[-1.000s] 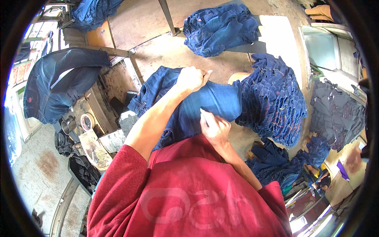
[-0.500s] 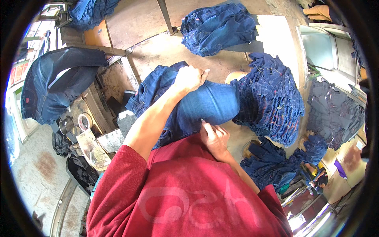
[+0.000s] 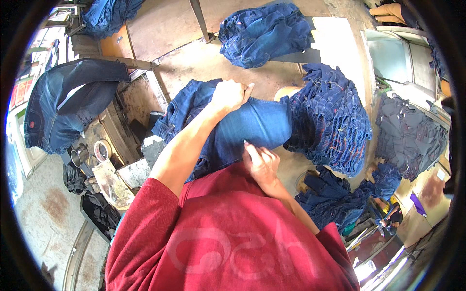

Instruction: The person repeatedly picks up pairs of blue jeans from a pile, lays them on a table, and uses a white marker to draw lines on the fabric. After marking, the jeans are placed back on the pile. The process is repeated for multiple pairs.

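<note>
A pair of blue jeans point(image 3: 255, 121) lies across in front of me, one faded leg stretched toward the right. My left hand point(image 3: 230, 95) is closed on the far edge of that leg, its thumb sticking out to the right. At the near edge, my right hand point(image 3: 263, 166) has its fingers curled in a pinch, the fingertips resting on the denim. A tiny pale tip shows at those fingertips; what it is I cannot make out. The bunched upper part of the jeans is partly hidden behind my left forearm.
A tall stack of folded jeans point(image 3: 330, 121) stands close on the right, with a loose denim heap point(image 3: 327, 201) nearer. Another denim pile point(image 3: 264, 36) lies beyond. Dark jeans point(image 3: 73, 102) hang at left, above a tape roll point(image 3: 102, 151). Grey garments point(image 3: 412, 133) lie far right.
My right hand has slid slightly away from me over the denim, its fingertips reaching further onto the leg. My left hand keeps its grip. The whole view has shifted a little.
</note>
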`<state>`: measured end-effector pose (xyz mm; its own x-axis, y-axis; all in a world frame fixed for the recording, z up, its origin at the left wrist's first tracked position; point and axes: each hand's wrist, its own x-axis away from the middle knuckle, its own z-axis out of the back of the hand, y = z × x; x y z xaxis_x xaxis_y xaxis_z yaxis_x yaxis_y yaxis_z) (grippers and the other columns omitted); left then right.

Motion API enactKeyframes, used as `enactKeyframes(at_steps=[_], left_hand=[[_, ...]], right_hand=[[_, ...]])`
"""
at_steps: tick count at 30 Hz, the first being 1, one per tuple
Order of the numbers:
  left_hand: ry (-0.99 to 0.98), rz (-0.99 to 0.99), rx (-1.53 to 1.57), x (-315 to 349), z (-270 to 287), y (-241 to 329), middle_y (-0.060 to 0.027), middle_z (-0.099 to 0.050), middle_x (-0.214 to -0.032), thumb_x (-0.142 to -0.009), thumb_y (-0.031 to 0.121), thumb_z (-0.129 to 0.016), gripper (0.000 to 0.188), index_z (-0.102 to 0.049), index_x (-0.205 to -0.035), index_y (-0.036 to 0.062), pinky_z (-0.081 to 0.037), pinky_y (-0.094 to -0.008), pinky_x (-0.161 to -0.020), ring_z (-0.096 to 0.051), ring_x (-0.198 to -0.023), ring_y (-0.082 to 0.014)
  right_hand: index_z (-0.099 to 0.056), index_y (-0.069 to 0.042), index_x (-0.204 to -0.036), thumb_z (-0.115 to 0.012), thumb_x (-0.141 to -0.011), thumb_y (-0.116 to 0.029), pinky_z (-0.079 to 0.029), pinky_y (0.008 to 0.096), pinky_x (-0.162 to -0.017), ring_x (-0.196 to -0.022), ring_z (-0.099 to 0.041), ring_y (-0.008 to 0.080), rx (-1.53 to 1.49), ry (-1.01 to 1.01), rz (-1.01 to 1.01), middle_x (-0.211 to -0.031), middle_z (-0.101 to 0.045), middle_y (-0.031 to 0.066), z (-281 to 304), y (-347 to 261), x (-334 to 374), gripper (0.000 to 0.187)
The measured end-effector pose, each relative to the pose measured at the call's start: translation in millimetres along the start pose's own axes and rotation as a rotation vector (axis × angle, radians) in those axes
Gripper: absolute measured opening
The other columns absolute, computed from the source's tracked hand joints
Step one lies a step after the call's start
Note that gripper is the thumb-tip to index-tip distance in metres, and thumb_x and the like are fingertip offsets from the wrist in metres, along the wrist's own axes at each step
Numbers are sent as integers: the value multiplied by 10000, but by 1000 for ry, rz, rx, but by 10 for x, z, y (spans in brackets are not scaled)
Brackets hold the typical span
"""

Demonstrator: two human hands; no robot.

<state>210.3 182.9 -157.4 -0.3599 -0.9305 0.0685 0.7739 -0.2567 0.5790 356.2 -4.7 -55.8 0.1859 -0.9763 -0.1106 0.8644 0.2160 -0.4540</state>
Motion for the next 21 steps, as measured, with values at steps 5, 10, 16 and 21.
enactKeyframes(at_steps=[5,10,16,21], left_hand=[[-18,17,-13,3,-11,4,-216,-695,-641,-1092,465,-614,545,-788,-722,105,-610,-502,-609,-727,-598,-408],[-3,15,-11,16,-17,1,-214,-705,-649,-1091,464,-606,543,-801,-735,103,-608,-495,-609,-733,-604,-397],[0,8,10,9,1,5,-215,-682,-618,-1087,446,-628,538,-780,-711,93,-597,-496,-589,-709,-564,-406],[-39,31,-2,4,2,1,-213,-715,-663,-1089,461,-600,547,-804,-736,96,-618,-496,-642,-743,-625,-396]], right_hand=[[-757,-149,-943,-808,-893,-96,-554,384,-527,-587,-708,215,-38,2,-68,-691,-713,35,-3,27,-30,89],[-762,-157,-951,-804,-898,-102,-549,376,-526,-588,-704,212,-19,-4,-19,-692,-713,24,-65,48,-100,87],[-753,-164,-990,-795,-888,-100,-545,375,-514,-580,-670,214,-12,8,-41,-688,-695,13,41,18,-33,127],[-749,-161,-947,-805,-896,-117,-546,389,-516,-587,-701,224,-54,24,-55,-665,-691,32,-31,47,-101,88]])
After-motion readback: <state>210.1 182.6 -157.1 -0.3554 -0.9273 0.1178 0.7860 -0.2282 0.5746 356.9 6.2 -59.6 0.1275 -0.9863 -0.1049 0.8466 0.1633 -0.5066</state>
